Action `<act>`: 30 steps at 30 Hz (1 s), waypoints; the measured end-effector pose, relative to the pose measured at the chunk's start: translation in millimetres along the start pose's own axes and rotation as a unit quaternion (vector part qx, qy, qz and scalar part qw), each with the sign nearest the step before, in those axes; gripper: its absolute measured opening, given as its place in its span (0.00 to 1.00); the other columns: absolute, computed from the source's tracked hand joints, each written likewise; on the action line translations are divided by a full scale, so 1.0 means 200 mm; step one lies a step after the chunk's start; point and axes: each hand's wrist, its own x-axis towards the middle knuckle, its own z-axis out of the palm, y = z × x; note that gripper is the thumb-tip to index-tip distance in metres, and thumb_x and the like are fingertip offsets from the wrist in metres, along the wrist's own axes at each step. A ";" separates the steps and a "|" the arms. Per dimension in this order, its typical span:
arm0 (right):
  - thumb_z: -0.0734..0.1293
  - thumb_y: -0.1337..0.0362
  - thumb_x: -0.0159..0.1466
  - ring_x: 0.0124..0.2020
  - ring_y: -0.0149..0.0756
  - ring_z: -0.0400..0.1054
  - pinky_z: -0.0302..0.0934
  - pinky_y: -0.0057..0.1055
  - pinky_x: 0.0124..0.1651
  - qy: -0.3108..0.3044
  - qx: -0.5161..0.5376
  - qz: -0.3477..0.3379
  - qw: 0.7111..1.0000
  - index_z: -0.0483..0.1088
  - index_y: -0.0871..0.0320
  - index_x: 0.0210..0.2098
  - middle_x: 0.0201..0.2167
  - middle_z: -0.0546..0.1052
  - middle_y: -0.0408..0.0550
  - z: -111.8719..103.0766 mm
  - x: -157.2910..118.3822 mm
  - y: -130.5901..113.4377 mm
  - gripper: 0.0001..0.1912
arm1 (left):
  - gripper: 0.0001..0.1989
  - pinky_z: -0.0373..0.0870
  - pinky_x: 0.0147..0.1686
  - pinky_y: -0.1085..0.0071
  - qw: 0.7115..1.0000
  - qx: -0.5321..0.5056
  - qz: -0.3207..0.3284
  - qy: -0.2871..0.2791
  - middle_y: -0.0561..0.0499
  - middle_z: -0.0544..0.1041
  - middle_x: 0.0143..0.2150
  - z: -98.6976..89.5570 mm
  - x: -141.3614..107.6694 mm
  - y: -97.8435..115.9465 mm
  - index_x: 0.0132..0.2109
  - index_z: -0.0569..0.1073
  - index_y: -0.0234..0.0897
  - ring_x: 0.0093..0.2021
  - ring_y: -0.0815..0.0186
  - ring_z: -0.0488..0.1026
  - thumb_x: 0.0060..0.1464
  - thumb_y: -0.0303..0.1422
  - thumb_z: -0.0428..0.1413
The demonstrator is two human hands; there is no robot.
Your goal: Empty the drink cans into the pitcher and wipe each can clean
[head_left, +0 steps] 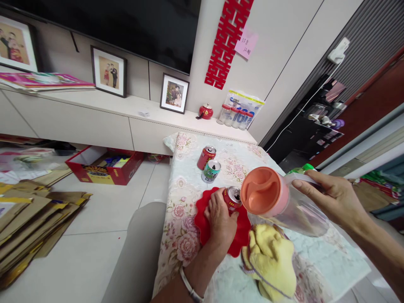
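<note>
The left hand is curling around a likely dent-prone red can, the right hand gripping the pitcher by its handle, probably its surest hold.

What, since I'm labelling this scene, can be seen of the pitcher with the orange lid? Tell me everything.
The pitcher has a clear, plastic-looking body, a pale handle and a round orange lid with curved recesses in its top. The right hand grips the handle, holding the pitcher tilted over the tablecloth, lid end beside the opened red can in the left hand. Whether lid and can touch is unclear, as are any contents.
</note>
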 end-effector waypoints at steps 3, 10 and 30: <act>0.65 0.38 0.63 0.21 0.28 0.50 0.45 0.27 0.23 0.001 0.003 0.000 1.000 0.56 0.54 0.20 0.19 0.53 0.37 0.00 0.00 0.01 0.30 | 0.34 0.57 0.62 0.51 1.000 -0.001 -0.001 -0.001 0.44 0.70 0.64 0.00 0.00 0.00 0.59 0.60 0.46 0.68 0.51 0.64 0.49 0.20 0.62; 0.65 0.38 0.63 0.21 0.29 0.51 0.46 0.27 0.24 0.001 0.005 0.000 1.000 0.59 0.55 0.21 0.19 0.54 0.37 0.00 0.00 0.01 0.29 | 0.34 0.57 0.62 0.52 1.000 -0.001 0.000 0.001 0.44 0.70 0.64 0.00 0.00 0.00 0.59 0.60 0.46 0.68 0.51 0.64 0.49 0.20 0.62; 0.65 0.37 0.62 0.21 0.30 0.53 0.49 0.28 0.24 -0.005 -0.002 0.006 1.000 0.62 0.55 0.22 0.19 0.56 0.38 0.00 0.00 0.02 0.29 | 0.34 0.57 0.62 0.51 1.000 -0.002 -0.001 0.000 0.45 0.71 0.64 0.00 0.00 0.00 0.59 0.60 0.47 0.68 0.51 0.64 0.49 0.20 0.62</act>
